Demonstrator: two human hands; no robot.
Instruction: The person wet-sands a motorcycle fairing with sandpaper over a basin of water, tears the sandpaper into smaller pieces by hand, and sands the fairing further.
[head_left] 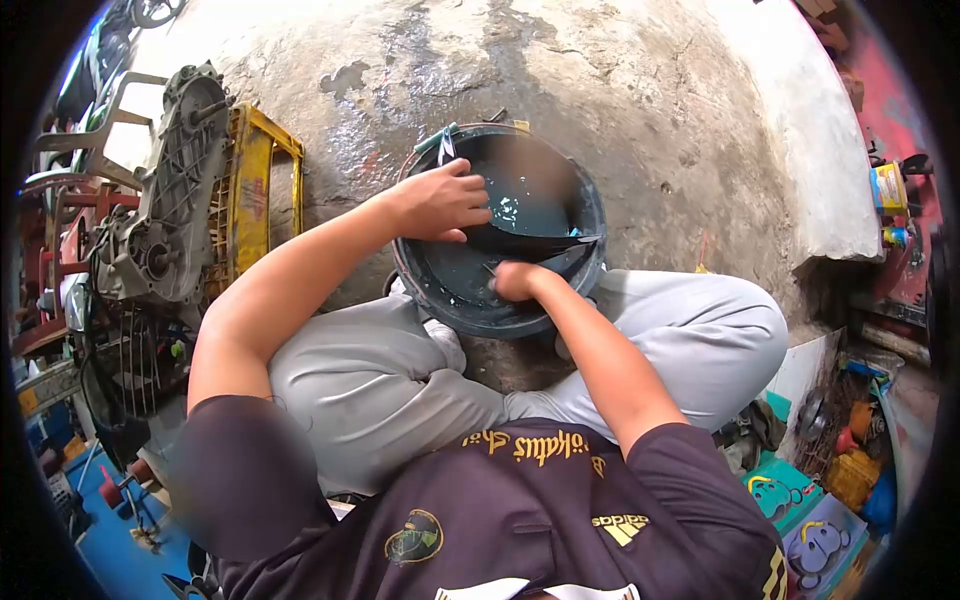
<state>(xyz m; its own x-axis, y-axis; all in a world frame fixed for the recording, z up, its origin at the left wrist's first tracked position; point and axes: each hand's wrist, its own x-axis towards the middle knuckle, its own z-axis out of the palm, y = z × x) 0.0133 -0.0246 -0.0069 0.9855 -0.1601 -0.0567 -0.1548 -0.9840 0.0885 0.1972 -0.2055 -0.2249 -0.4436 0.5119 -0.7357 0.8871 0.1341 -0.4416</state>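
Black panel ran sideways in the basin, upper-middle of frame, left hand gripping its left part; right hand sat just below, couldn't tell its grip tbh.

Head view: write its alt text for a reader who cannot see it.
Bare left hand and right hand reach into a round black tub, at a curved, dark, glossy panel, before folded, grey-trousered legs. A yellow slatted crate stands at left.

Bright light, fisheye-curved edges, blurred patches.
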